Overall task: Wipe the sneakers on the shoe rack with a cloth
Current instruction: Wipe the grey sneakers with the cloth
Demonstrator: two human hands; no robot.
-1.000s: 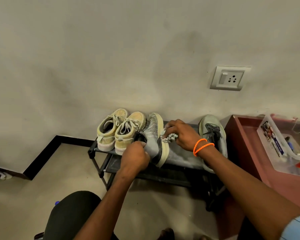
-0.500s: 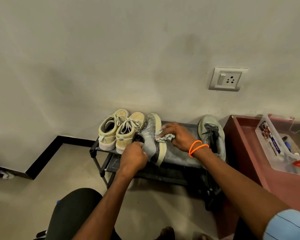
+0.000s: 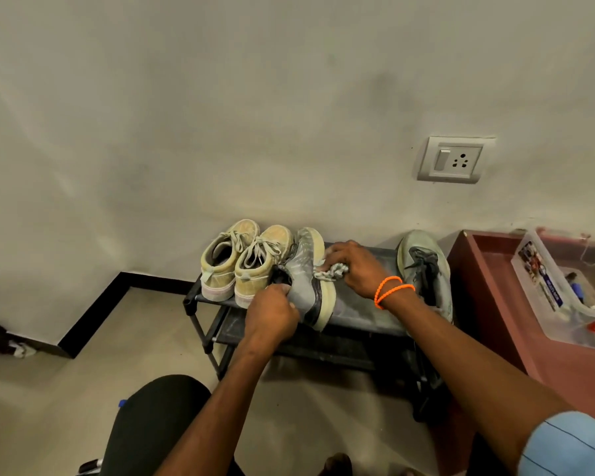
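Observation:
A low black shoe rack (image 3: 358,316) stands against the wall. A grey sneaker (image 3: 306,269) lies tipped on its side on the top shelf, its pale sole facing right. My left hand (image 3: 272,316) grips its heel end. My right hand (image 3: 354,266), with orange bands at the wrist, holds a bunched grey-white cloth (image 3: 332,271) against the sneaker's sole side. Its mate, a second grey sneaker (image 3: 425,269), rests upright at the shelf's right end. Two tan sneakers (image 3: 244,261) sit side by side at the left end.
A reddish-brown cabinet (image 3: 495,304) abuts the rack on the right, carrying a clear plastic box (image 3: 564,290) of small items. A wall socket (image 3: 450,159) is above. My knee in dark trousers (image 3: 158,420) is at the bottom, over tiled floor (image 3: 83,372).
My right hand has slid the cloth along the tipped sneaker's sole side, first toward the toe, then slightly back. My left hand keeps its grip on the heel.

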